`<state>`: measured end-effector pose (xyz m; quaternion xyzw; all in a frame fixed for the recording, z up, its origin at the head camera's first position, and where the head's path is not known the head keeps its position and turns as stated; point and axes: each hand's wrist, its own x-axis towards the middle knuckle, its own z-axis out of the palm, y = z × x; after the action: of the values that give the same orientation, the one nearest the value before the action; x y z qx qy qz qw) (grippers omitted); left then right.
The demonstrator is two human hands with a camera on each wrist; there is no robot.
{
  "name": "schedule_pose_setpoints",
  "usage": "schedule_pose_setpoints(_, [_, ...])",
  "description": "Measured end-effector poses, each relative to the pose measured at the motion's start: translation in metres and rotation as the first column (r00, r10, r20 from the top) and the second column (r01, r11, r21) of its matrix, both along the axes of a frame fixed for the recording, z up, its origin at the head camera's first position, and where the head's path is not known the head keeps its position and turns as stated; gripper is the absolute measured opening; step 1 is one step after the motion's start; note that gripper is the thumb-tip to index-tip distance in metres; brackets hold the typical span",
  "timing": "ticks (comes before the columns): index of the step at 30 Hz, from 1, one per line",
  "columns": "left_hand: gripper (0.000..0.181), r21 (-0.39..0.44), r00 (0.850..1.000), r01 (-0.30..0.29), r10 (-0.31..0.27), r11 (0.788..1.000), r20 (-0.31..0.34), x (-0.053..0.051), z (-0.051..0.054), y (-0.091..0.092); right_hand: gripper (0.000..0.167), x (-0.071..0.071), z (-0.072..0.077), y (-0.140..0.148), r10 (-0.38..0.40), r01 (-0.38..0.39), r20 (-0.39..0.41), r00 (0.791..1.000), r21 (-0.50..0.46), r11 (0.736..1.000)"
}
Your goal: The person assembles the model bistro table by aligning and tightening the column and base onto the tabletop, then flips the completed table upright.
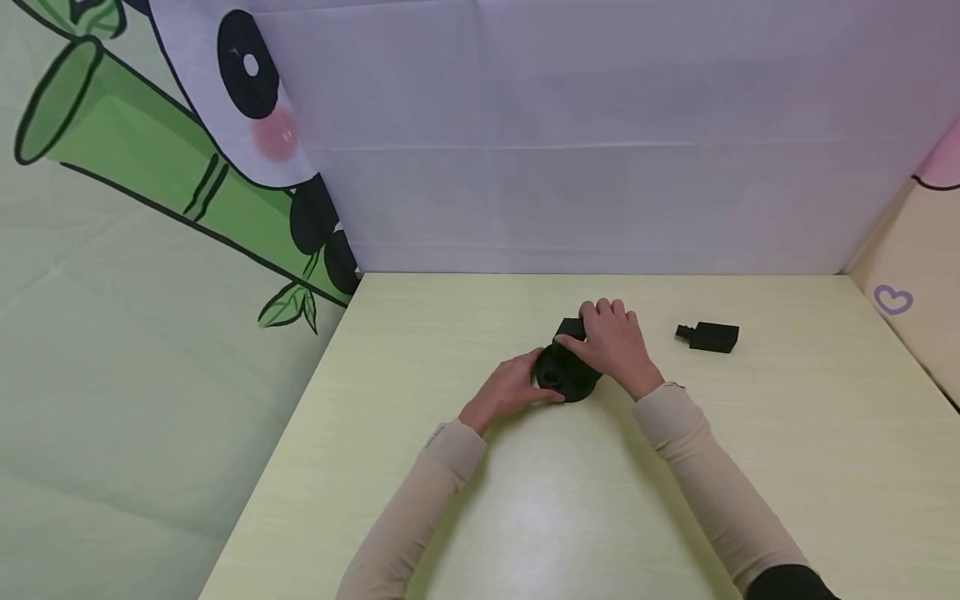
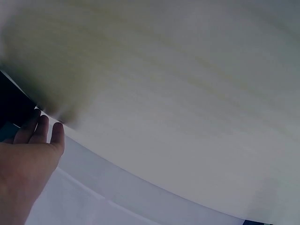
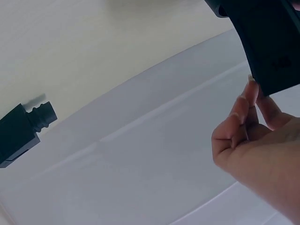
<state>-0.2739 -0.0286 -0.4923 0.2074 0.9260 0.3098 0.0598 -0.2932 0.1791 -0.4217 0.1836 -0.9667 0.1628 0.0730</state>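
Observation:
A black device with a rounded body (image 1: 567, 382) and a boxy rectangular block (image 1: 572, 327) at its far end is on the table, between both hands. My left hand (image 1: 512, 386) holds the rounded body from the left, thumb on the near side. From the right, my right hand (image 1: 617, 342) grips the boxy end; its fingertips pinch the block's edge (image 3: 269, 47) in the right wrist view. Only part of the device's dark side (image 2: 14, 101) appears in the left wrist view. Its exact kind is unclear.
A separate black rectangular piece with a ribbed, narrower neck (image 1: 714, 337) lies on the table to the right of the hands. The pale wooden tabletop (image 1: 450, 333) ends at a white cloth backdrop (image 1: 585, 192). A printed green curtain (image 1: 135, 350) hangs on the left.

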Motion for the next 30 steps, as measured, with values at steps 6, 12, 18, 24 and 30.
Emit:
schedule_pose_setpoints(6, [0.079,0.010,1.000,0.002,-0.002,1.000,-0.003,-0.0002,-0.0004,-0.0006,0.055,0.0015,0.0020,0.0030,0.023,-0.023,0.001,1.000,0.032,0.999])
schedule_pose_setpoints(12, [0.079,0.013,1.000,-0.001,0.001,1.000,0.002,-0.0001,0.0008,-0.0004,0.054,0.0030,0.0015,0.0046,0.023,-0.023,-0.003,1.000,0.035,0.999])
schedule_pose_setpoints(18, [0.075,0.006,1.000,-0.005,0.005,1.000,-0.015,0.0004,0.0005,-0.0007,0.050,0.0055,-0.0002,0.0035,0.022,-0.022,-0.016,1.000,0.020,1.000])
schedule_pose_setpoints(24, [0.074,0.007,1.000,-0.002,0.003,1.000,-0.017,0.0003,0.0000,-0.0012,0.047,0.0068,-0.0002,0.0011,0.015,-0.015,-0.001,1.000,0.012,1.000])
schedule_pose_setpoints(30, [0.076,0.009,1.000,-0.001,0.001,1.000,-0.001,0.0007,0.0007,-0.0018,0.048,0.0077,-0.0014,-0.0024,-0.001,0.001,-0.013,1.000,0.009,1.000])
